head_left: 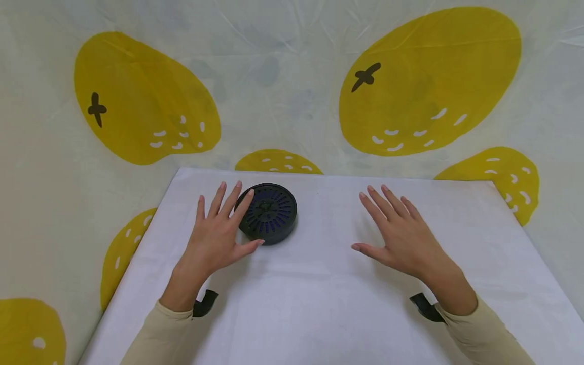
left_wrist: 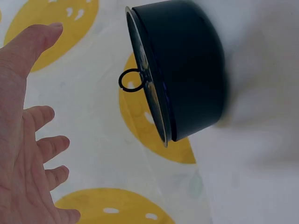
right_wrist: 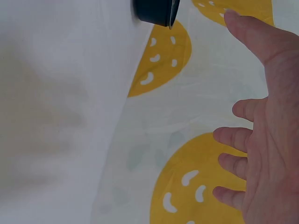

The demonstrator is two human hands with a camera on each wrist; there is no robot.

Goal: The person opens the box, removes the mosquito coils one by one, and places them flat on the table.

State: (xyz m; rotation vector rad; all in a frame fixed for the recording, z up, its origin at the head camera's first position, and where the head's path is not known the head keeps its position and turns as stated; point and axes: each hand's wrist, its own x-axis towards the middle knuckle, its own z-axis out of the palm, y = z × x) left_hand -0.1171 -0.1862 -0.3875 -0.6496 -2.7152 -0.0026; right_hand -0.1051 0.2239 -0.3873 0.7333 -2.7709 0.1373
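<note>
A round black tin (head_left: 274, 223) with a slotted lid, resembling a mosquito coil holder, stands at the back of the white table, left of centre. Its plain dark side (left_wrist: 187, 70) and a small wire ring (left_wrist: 132, 88) on the lid show in the left wrist view. My left hand (head_left: 214, 238) hovers beside it with fingers spread, the index finger and thumb overlapping the tin's left edge in the head view. Over the right half of the table my right hand (head_left: 406, 235) is held up, fingers straight and thumb out, holding nothing. Only part of the tin (right_wrist: 153, 11) enters the right wrist view.
The table (head_left: 319, 304) has a white cover, its back edge running just behind the tin. Beyond hangs a pale cloth (head_left: 283, 101) printed with large yellow fruit shapes. Dark curved pieces (head_left: 206, 304) show beneath both wrists.
</note>
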